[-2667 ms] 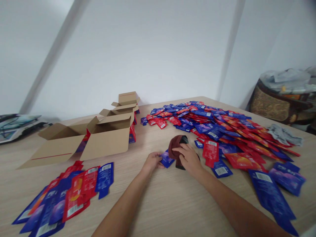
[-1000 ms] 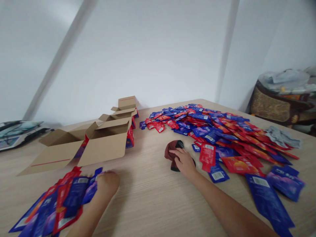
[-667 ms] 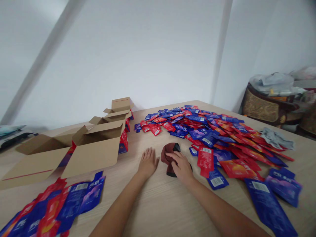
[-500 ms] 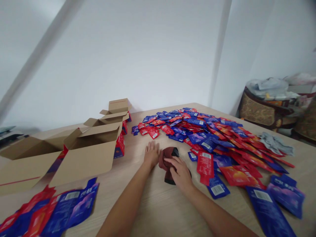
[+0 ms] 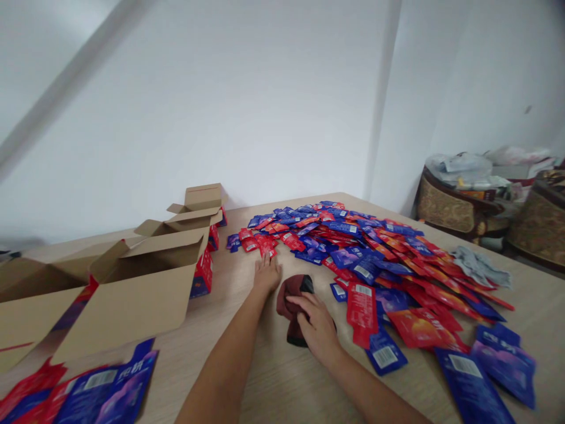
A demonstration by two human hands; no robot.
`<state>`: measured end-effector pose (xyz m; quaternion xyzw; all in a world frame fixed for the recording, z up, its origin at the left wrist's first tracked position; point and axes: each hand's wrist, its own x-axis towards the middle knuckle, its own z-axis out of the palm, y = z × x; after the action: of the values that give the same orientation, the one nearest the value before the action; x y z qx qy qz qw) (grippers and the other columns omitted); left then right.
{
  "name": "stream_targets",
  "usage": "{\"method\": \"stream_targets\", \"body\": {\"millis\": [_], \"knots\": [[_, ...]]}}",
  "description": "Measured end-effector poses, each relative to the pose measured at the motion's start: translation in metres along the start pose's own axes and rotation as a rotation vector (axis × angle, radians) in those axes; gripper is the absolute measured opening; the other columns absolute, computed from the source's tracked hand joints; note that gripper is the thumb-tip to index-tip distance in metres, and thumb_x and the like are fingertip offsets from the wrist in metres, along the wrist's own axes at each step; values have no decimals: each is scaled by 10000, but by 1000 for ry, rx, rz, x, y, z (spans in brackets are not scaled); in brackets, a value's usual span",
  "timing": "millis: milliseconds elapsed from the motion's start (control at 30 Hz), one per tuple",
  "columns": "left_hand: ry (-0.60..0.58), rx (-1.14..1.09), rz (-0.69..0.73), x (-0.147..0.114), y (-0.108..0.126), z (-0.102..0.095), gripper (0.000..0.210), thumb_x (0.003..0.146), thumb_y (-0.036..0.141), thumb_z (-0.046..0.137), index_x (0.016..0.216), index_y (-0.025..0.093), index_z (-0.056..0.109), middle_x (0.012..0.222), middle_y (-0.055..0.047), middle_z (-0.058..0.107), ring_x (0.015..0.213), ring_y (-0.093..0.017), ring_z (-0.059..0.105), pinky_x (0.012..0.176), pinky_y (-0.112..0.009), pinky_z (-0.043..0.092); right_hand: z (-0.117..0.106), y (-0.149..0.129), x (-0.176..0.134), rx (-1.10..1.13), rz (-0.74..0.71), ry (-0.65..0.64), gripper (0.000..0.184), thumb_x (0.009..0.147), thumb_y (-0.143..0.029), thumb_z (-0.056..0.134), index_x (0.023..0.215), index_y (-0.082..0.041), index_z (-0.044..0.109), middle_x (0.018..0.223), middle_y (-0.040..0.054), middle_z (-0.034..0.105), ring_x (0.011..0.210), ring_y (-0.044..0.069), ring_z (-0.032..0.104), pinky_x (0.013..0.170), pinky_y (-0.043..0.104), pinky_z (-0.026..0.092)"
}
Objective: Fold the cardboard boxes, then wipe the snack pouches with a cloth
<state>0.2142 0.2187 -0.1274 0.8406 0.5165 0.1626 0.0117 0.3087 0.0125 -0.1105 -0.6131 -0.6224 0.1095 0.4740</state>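
Risk: left hand (image 5: 266,274), flat and open, fingertips touching red sachets (image 5: 260,242) at the near edge of the big sachet pile (image 5: 375,247); a careless sweep could scatter them. Right hand (image 5: 315,325) presses, fingers curled, on a maroon cloth bundle (image 5: 289,294). The bundle is soft, crumpled, dark-edged, lying on the wooden table (image 5: 282,383) just left of the pile.

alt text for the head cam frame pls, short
The right hand rests on a dark red cloth on a wooden table while the left hand reaches flat toward a pile of red and blue packets. Open cardboard boxes stand at left.
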Motion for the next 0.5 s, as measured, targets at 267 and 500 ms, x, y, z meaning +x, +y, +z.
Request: {"method": "stream_targets", "body": {"millis": [267,500], "knots": [[166,-528,70,-100,0,-26,456,904,313,315,1315,127,378,1331,-146,465,1223,-200,447,1024,-376,349,1,9,-1,112,-20,53,456,748,-114,402,1128,-257,609,1179,33,559,1124,193,474,998,380,350],[77,-808,-128,-179,5,-51,333,898,338,335,957,160,609,907,-59,664,824,-173,618,786,-322,493,-6,8,-4,172,-14,144,471,740,-116,381,1141,-241,593,1183,42,549,1121,205,467,995,392,350]]}}
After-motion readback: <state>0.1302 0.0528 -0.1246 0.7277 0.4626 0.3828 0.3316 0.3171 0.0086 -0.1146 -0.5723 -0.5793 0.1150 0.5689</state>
